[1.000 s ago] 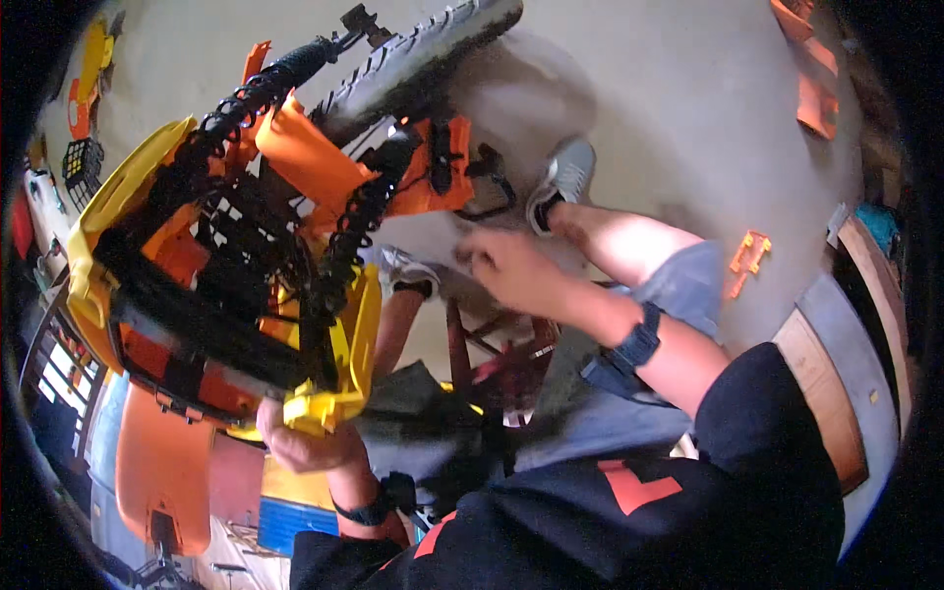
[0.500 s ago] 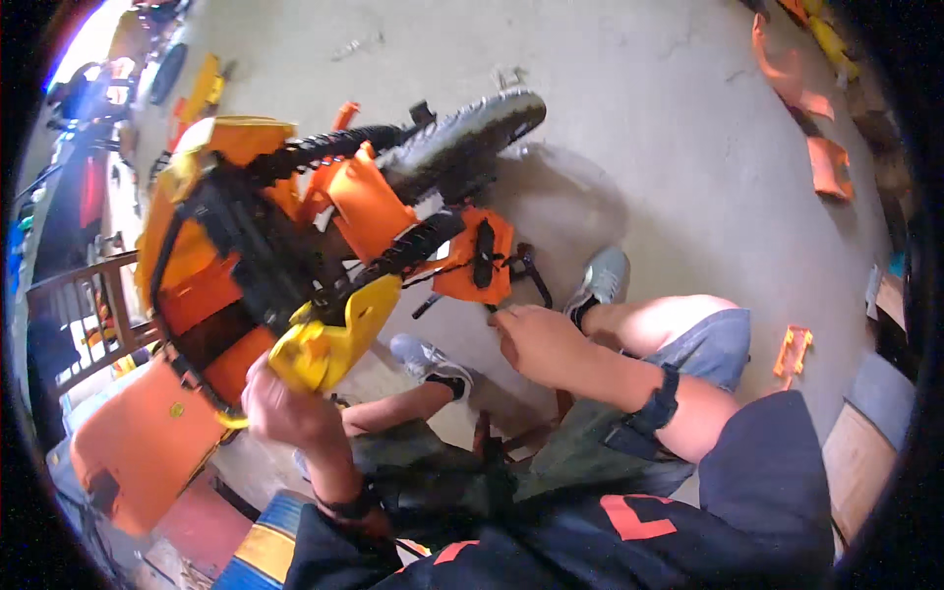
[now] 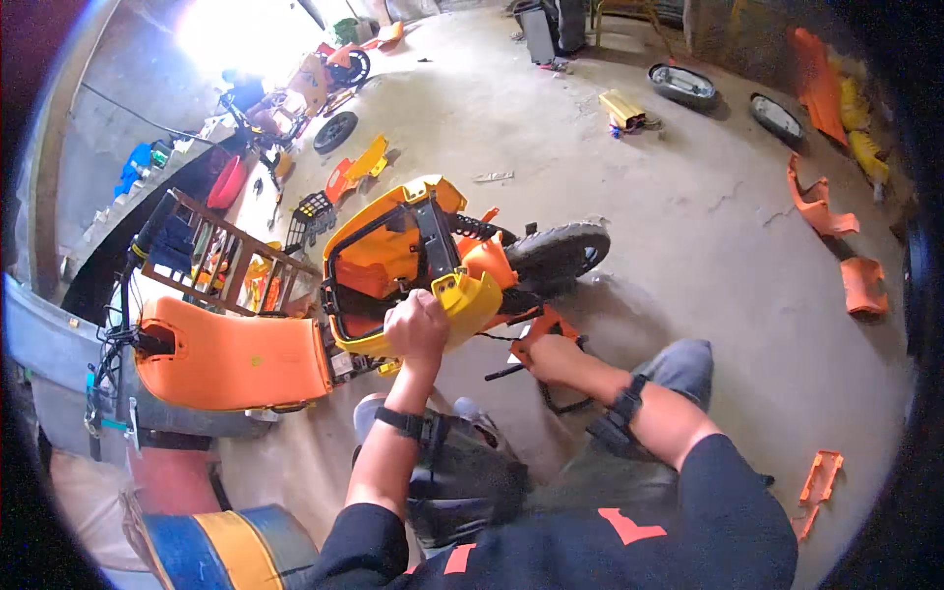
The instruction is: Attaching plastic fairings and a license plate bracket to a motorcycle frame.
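View has swung up and back since half a second ago: the partly stripped scooter (image 3: 398, 258) now sits smaller and nearer mid-frame, with much more floor showing beyond it. Right hand (image 3: 559, 359) has come in as well. One second ago it was blurred and clear of the bodywork; now it's at the lower edge of the orange rear fender piece (image 3: 553, 324), by a thin black bar (image 3: 504, 373). Fingertips are hidden, so can't tell whether it's grasping the piece or just resting against it.

Left hand (image 3: 415, 324) is clenched on the rim of the yellow side panel (image 3: 474, 307), next to the black seat frame (image 3: 337, 320). It was on that panel in both earlier frames too. My read: left steadies the body, right does the work, and both hands are now placed for that.

Scooter is directly ahead of the person's knees, rear wheel (image 3: 570, 254) toward the right, long orange panel (image 3: 231, 359) and handlebar (image 3: 147, 236) off to the left. Fender piece sits below the wheel in view, not on the floor with the loose parts. Those include an orange bracket (image 3: 818, 484) at lower right and a gold box (image 3: 624, 110) farther out.
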`<control>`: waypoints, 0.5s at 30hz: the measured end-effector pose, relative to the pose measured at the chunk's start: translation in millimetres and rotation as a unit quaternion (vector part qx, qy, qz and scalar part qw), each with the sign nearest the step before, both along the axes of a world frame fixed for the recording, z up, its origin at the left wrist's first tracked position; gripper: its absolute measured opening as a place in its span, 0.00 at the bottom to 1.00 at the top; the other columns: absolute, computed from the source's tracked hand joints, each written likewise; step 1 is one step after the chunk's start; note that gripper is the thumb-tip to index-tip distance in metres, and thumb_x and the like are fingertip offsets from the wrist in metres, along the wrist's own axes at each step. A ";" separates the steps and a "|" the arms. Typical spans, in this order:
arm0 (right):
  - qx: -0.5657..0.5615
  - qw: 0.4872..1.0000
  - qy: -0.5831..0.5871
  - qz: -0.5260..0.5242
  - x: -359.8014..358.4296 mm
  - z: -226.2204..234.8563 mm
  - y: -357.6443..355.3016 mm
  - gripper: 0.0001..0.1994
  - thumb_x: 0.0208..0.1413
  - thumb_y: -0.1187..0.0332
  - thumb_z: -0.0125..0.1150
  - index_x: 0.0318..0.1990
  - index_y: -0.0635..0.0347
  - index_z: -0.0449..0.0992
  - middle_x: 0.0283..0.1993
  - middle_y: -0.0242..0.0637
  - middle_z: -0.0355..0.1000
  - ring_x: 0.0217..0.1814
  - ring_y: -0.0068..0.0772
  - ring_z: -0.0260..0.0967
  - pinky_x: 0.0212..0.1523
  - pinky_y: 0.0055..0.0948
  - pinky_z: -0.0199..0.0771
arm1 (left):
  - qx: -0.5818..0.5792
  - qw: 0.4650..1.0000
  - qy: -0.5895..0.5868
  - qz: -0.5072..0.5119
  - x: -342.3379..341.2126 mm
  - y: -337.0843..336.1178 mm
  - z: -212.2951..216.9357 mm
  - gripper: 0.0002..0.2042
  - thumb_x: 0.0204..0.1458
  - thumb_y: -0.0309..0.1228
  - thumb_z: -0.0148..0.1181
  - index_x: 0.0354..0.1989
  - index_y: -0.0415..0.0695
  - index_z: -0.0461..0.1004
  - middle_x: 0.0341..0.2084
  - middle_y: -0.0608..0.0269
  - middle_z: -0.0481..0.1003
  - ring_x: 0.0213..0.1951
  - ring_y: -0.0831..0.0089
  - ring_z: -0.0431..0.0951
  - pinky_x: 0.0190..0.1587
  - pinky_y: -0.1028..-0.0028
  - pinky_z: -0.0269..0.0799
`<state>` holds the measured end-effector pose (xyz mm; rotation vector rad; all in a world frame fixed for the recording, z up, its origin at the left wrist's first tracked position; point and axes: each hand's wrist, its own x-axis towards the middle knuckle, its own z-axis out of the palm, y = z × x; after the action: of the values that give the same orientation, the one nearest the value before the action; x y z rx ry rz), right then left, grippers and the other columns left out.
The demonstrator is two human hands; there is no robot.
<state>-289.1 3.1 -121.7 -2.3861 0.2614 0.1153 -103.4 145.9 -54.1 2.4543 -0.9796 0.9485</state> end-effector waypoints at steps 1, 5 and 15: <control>-0.013 1.000 -0.004 -0.002 0.4 -2.4 0.1 0.11 0.52 0.66 0.50 0.38 0.60 0.76 0.31 0.52 0.75 0.34 0.55 0.74 0.36 0.51 0.72 | 0.006 1.000 -0.005 0.003 0.3 -1.0 -1.7 0.14 0.54 0.34 0.44 0.18 0.46 0.69 0.12 0.56 0.71 0.18 0.57 0.73 0.27 0.60 0.68; -0.008 0.999 -0.026 -0.037 -6.5 -12.9 5.7 0.17 0.57 0.55 0.51 0.37 0.60 0.77 0.32 0.53 0.75 0.36 0.57 0.73 0.38 0.49 0.72 | 0.008 0.999 0.026 0.027 1.5 0.0 -1.9 0.14 0.55 0.38 0.43 0.22 0.48 0.70 0.14 0.59 0.73 0.20 0.59 0.76 0.29 0.60 0.71; 0.010 0.991 0.031 -0.132 -25.9 -45.6 9.9 0.14 0.48 0.67 0.52 0.40 0.64 0.77 0.36 0.53 0.75 0.37 0.49 0.75 0.39 0.41 0.72 | -0.060 0.998 0.016 0.014 -5.6 3.4 14.0 0.13 0.51 0.36 0.49 0.15 0.50 0.71 0.12 0.63 0.73 0.19 0.66 0.75 0.29 0.65 0.69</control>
<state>-314.9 13.0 -167.2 -2.3063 0.5979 0.0682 -109.0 149.3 -40.1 2.3809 -0.8543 0.9451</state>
